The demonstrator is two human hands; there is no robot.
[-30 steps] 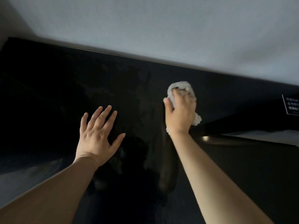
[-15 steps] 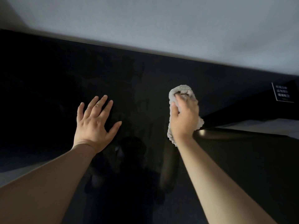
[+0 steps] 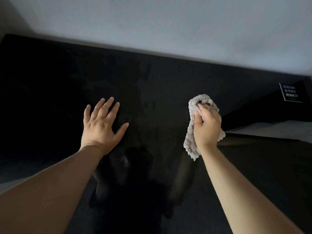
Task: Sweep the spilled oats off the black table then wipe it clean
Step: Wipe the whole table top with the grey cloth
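Observation:
The glossy black table fills most of the head view, and faint wet smears show on it between my hands. My left hand lies flat on the tabletop with its fingers spread and straight. My right hand grips a crumpled grey cloth near the table's right side; the cloth's lower end hangs below my wrist. No oats are visible on the dark surface.
A pale grey wall runs along the table's far edge. At the far right a small black card with white print stands on a dark ledge. A pale surface shows below that ledge.
My right hand has drawn the cloth to the right and toward me across the table. My left hand stays flat in place.

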